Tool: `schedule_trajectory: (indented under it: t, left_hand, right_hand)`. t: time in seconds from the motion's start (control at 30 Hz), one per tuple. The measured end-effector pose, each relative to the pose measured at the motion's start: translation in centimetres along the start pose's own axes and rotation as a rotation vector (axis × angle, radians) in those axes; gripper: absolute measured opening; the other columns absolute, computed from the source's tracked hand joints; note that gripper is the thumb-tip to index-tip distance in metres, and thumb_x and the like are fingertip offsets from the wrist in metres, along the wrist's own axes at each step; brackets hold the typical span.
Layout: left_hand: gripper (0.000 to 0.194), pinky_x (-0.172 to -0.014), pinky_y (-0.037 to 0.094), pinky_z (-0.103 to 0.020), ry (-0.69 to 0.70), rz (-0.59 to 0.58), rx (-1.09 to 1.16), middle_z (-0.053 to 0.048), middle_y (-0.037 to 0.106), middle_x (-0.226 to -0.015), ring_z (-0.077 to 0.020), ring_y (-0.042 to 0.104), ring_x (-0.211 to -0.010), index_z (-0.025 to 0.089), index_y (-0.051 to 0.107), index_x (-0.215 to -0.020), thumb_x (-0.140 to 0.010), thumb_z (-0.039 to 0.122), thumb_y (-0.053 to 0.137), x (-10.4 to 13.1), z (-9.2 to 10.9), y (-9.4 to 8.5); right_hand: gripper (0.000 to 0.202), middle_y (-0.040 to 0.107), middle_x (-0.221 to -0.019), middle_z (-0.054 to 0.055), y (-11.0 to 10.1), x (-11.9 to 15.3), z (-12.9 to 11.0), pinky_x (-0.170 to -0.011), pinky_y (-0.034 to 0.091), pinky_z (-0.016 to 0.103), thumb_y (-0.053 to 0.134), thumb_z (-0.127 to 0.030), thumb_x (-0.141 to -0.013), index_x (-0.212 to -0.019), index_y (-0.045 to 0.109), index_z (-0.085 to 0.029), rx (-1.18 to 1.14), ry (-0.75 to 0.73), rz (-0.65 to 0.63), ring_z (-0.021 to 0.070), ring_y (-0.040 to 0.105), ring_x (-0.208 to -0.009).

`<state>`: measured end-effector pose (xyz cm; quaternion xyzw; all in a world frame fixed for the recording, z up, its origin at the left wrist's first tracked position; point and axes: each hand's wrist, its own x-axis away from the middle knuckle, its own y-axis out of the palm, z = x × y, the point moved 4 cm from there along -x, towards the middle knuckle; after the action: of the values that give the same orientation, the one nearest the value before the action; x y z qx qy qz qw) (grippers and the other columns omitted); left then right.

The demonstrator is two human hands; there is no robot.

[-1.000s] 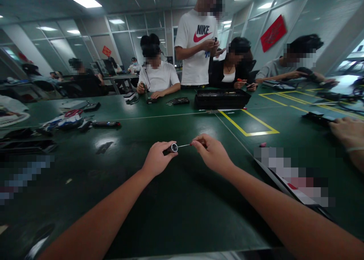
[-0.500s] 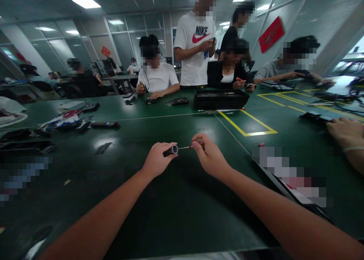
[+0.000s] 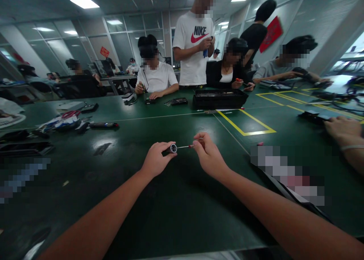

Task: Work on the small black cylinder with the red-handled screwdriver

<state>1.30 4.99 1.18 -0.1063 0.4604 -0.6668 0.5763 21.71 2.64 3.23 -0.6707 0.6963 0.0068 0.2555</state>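
Observation:
My left hand (image 3: pixel 156 158) is closed around a dark cylindrical part (image 3: pixel 172 148) with a pale round rim, its hollow end turned to the right. Pinched in the fingers of my right hand (image 3: pixel 209 152) is a screwdriver (image 3: pixel 190 146) with a red handle, mostly covered by the fingers. Its thin metal shaft points left, and the tip meets the rim of the cylinder. Whether the tip sits on a screw is too small to tell. Both hands are held above the green table (image 3: pixel 170 222).
A black open box (image 3: pixel 220 99) stands at the far side, near yellow tape (image 3: pixel 260 133). Tools and gloves (image 3: pixel 66 121) are heaped on the left beside a dark pen-like tool (image 3: pixel 104 125). Several people work across the table; another person's hand (image 3: pixel 344 129) rests at the right.
My hands keep nearly the same pose on the cylinder and screwdriver, with the view shifted slightly. In the background, a person in black has turned and leaned to the right.

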Motion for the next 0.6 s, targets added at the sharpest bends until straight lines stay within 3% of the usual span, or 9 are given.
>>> schedule_trajectory:
  t: [0.1,0.2,0.27,0.4,0.6]
  left_hand:
    - [0.039,-0.099,0.045,-0.044,0.015,0.041,-0.004,-0.004,0.071,-0.117,-0.024,0.063,-0.106,0.026,0.066,-0.125,-0.086,0.025,0.073,-0.1,0.0,-0.4]
    - [0.039,-0.113,0.033,-0.05,0.098,0.087,-0.046,-0.003,0.07,-0.12,-0.0231,0.061,-0.113,0.029,0.066,-0.125,-0.087,0.023,0.072,-0.2,0.6,-0.8]
    - [0.039,-0.116,0.028,-0.054,0.093,0.073,-0.073,-0.003,0.069,-0.121,-0.0234,0.06,-0.116,0.03,0.065,-0.126,-0.088,0.024,0.071,-0.3,0.6,-0.8]
    - [0.04,-0.116,0.026,-0.059,0.002,-0.038,-0.063,-0.004,0.069,-0.123,-0.026,0.059,-0.117,0.03,0.064,-0.128,-0.088,0.028,0.07,-0.4,-0.1,-0.2]
    - [0.04,-0.117,0.021,-0.061,-0.02,-0.062,-0.053,-0.003,0.069,-0.122,-0.0254,0.059,-0.117,0.032,0.064,-0.128,-0.088,0.03,0.071,-0.3,-0.2,0.1]
  right_hand:
    - [0.019,0.065,-0.083,0.003,0.2,-0.5,1.0,-0.072,0.048,0.034,0.059,-0.039,-0.09,-0.094,0.058,-0.021,-0.251,0.101,0.046,0.0177,0.061,-0.075]
    - [0.03,0.062,-0.071,0.001,0.7,-1.1,2.6,-0.069,0.05,0.034,0.063,-0.049,-0.086,-0.084,0.062,-0.019,-0.625,0.345,0.06,0.016,0.058,-0.066]
    - [0.03,0.057,-0.063,-0.002,0.6,-1.3,3.4,-0.066,0.051,0.033,0.069,-0.048,-0.083,-0.076,0.061,-0.02,-0.723,0.443,0.124,0.0138,0.053,-0.057]
    - [0.025,0.058,-0.065,-0.002,0.2,-1.4,3.9,-0.065,0.051,0.031,0.07,-0.043,-0.083,-0.076,0.063,-0.021,-0.704,0.428,0.209,0.0138,0.054,-0.059]
    - [0.024,0.063,-0.077,0.0,-0.1,-1.4,3.5,-0.067,0.051,0.032,0.06,-0.045,-0.09,-0.087,0.062,-0.021,-0.53,0.259,0.191,0.0151,0.059,-0.067]
